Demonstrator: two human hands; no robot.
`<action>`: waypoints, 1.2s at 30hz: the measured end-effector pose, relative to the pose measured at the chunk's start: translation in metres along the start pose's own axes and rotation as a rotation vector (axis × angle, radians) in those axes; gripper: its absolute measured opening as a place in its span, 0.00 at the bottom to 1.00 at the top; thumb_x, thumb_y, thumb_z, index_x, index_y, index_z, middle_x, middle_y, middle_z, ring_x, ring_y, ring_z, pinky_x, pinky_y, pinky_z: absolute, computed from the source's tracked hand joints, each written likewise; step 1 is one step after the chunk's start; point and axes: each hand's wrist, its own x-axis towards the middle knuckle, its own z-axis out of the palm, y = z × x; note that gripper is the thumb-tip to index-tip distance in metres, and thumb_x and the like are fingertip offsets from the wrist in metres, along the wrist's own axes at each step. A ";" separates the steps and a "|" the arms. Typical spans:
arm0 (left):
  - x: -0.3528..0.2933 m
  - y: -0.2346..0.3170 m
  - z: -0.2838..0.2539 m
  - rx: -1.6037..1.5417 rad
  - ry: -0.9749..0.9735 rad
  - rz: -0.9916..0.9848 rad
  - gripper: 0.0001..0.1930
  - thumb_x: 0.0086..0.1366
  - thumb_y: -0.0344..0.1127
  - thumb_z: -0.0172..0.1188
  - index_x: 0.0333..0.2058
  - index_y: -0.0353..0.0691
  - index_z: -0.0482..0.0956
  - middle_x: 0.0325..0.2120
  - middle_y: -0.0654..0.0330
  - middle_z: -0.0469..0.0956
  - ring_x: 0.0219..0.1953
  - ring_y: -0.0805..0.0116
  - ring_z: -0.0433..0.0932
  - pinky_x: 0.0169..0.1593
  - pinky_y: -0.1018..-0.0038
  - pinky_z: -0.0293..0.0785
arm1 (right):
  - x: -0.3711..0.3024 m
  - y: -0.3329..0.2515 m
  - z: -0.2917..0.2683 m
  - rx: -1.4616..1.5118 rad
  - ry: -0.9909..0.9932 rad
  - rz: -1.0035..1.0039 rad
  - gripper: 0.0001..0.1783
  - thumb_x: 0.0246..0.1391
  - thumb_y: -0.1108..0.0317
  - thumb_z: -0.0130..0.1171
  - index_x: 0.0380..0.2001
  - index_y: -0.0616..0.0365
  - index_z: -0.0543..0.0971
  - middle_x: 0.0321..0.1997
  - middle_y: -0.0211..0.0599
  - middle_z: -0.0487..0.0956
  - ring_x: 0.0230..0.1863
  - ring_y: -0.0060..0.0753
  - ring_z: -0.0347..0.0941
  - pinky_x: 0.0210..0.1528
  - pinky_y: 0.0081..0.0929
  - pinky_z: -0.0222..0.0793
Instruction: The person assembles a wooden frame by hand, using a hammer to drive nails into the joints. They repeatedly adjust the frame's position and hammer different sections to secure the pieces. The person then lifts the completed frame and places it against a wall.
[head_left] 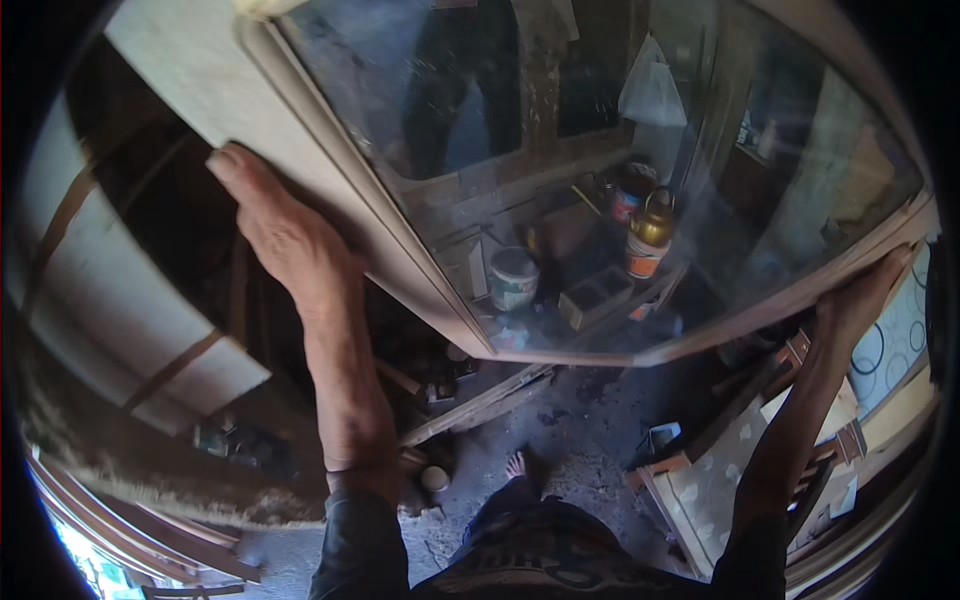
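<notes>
A large glass panel in a wooden frame [365,190] fills the upper view, tilted in front of me. My left hand [290,230] is closed on its pale left side, with a finger or thumb along the edge and the others hidden. At the lower right corner, my right hand [865,290] grips the frame's edge, its fingertips mostly out of sight. In the glass appear a gold kettle [655,222], a white paint bucket [513,278] and a white plastic bag [652,90]; whether reflected or seen through it, I cannot tell.
On the right stands a wooden piece of furniture [705,480] with a pale, patchy top. A wooden plank [480,405] lies below the panel, near my bare foot [516,466]. Pale boards [150,310] lean at the left, and long wood strips [120,525] lie at lower left.
</notes>
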 end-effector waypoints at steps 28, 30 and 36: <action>0.064 -0.340 0.249 0.666 0.186 0.302 0.36 0.77 0.66 0.28 0.44 0.31 0.66 0.41 0.44 0.70 0.44 0.60 0.65 0.56 0.62 0.62 | 0.124 0.596 0.342 0.424 -0.239 0.540 0.40 0.68 0.38 0.51 0.59 0.70 0.73 0.58 0.44 0.78 0.57 0.38 0.74 0.61 0.34 0.70; 0.061 -0.360 0.256 0.654 0.212 0.219 0.38 0.76 0.68 0.29 0.43 0.31 0.67 0.41 0.44 0.70 0.44 0.61 0.65 0.56 0.62 0.63 | 0.114 0.625 0.352 0.397 -0.253 0.573 0.39 0.69 0.39 0.49 0.60 0.69 0.72 0.59 0.42 0.76 0.58 0.37 0.73 0.63 0.33 0.68; 0.062 -0.412 0.260 0.721 0.233 0.107 0.39 0.74 0.71 0.34 0.34 0.33 0.70 0.32 0.53 0.70 0.38 0.65 0.63 0.49 0.63 0.66 | 0.078 0.688 0.368 0.402 -0.382 0.598 0.40 0.71 0.39 0.44 0.66 0.67 0.67 0.65 0.42 0.72 0.64 0.38 0.69 0.68 0.34 0.64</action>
